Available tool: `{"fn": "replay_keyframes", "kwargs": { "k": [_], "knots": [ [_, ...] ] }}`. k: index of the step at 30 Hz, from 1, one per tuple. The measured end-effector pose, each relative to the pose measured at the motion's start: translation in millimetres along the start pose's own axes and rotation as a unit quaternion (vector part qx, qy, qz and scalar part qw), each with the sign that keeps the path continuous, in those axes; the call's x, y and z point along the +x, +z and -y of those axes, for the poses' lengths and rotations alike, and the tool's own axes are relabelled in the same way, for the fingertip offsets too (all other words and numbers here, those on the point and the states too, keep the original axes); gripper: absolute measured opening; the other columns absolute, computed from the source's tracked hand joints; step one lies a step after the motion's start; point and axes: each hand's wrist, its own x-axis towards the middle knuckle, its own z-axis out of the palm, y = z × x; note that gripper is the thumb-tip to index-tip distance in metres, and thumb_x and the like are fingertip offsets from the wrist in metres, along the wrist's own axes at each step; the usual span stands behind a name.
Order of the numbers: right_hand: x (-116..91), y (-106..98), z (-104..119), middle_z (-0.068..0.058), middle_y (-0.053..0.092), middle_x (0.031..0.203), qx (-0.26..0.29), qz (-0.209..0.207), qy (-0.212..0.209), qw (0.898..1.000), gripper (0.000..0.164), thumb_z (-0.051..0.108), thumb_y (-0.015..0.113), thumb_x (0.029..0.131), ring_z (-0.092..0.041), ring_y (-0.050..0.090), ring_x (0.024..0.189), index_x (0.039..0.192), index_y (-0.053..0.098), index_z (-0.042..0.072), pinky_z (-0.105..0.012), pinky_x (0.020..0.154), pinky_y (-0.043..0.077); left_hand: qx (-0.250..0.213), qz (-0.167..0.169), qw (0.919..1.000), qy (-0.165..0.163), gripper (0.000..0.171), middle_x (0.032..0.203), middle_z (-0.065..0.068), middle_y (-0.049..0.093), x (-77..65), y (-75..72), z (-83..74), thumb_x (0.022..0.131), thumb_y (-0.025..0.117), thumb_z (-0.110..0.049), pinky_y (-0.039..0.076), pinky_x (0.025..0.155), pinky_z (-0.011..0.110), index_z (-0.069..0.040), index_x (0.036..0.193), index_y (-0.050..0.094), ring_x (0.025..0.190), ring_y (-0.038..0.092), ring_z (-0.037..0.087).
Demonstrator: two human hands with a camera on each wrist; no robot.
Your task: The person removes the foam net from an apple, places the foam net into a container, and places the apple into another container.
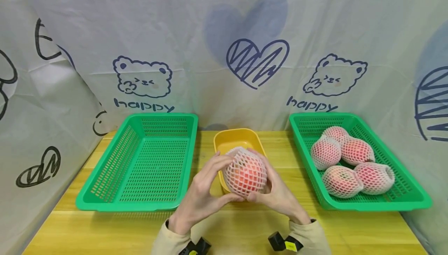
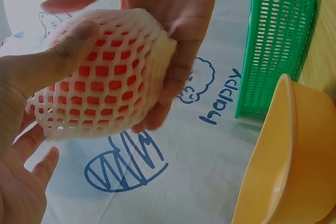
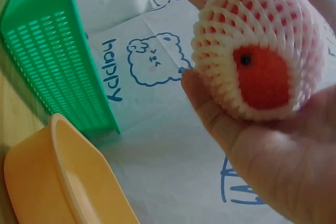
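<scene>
Both hands hold a round red fruit (image 1: 245,172) in a white foam net between them. My left hand (image 1: 201,192) grips it from the left, its thumb low on the net; my right hand (image 1: 280,194) curls round the right side. Through an opening in the net, the right wrist view shows bare red skin with a small dark spot on the fruit (image 3: 265,77). In the head view the fruit overlaps a yellow basin (image 1: 224,132); both wrist views show it held up, apart from that basin (image 2: 286,145).
A green basket (image 1: 136,206) with a bare slotted bottom stands on the left. The green basket (image 1: 378,206) on the right contains several net-wrapped fruits (image 1: 341,181). Both rest on a wooden table (image 1: 245,227), with a printed white cloth (image 1: 210,52) hanging behind.
</scene>
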Motion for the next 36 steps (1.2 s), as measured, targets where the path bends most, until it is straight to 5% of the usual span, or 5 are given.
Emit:
{"fn": "replay_keyframes", "kwargs": {
  "k": [8,21,25,30,36],
  "knots": [
    [2.3,-3.0,-1.7,-0.023,0.032,0.158,0.001,-0.022,-0.041,0.999,0.095,0.019,0.083,0.083,-0.002,0.047,0.134,0.159,0.025,0.013,-0.025,0.107,0.047,0.003,-0.003,0.9997,-0.026,0.085,0.135,0.017,0.058,-1.0,0.5,-0.7,0.061,0.096,-0.016,0.039,0.119,0.044,0.001,0.132,0.052,0.13,0.056,0.03],
    [2.2,-8.5,-3.4,-0.003,0.043,0.158,0.018,-0.029,-0.087,0.996,0.094,0.018,0.085,0.081,-0.007,0.048,0.137,0.156,0.031,0.001,-0.025,0.11,0.046,-0.072,0.013,0.9956,-0.06,0.064,0.148,0.017,0.053,-5.0,-0.5,0.9,0.093,0.07,-0.04,0.044,0.115,0.042,-0.006,0.143,0.049,0.14,0.05,0.03],
    [0.1,-9.6,-3.7,0.002,0.043,0.159,0.009,-0.023,-0.089,0.996,0.092,0.025,0.084,0.082,-0.006,0.048,0.138,0.156,0.033,0.004,-0.023,0.111,0.045,-0.075,0.015,0.995,-0.064,0.049,0.15,0.02,0.052,-6.9,-1.8,2.2,0.103,0.057,-0.027,0.041,0.118,0.04,-0.004,0.146,0.047,0.141,0.049,0.032],
    [-1.6,-11.2,-4.6,0.008,0.043,0.159,0.006,-0.011,-0.1,0.995,0.091,0.028,0.084,0.082,-0.005,0.048,0.139,0.155,0.036,0.004,-0.024,0.111,0.044,-0.07,0.016,0.9941,-0.081,0.044,0.146,0.021,0.055,-8.8,-4.7,2.5,0.098,0.048,0.001,0.042,0.117,0.04,-0.002,0.141,0.054,0.138,0.052,0.034],
    [-3.3,-13.2,-3.4,0.008,0.041,0.16,0.002,-0.001,-0.112,0.994,0.087,0.025,0.082,0.085,-0.005,0.046,0.141,0.154,0.035,-0.001,-0.025,0.112,0.044,-0.082,0.02,0.9932,-0.08,0.047,0.141,0.017,0.061,-6.6,-4.4,2.1,0.093,0.064,-0.008,0.05,0.109,0.042,-0.005,0.139,0.057,0.13,0.059,0.031]
  ]
}}
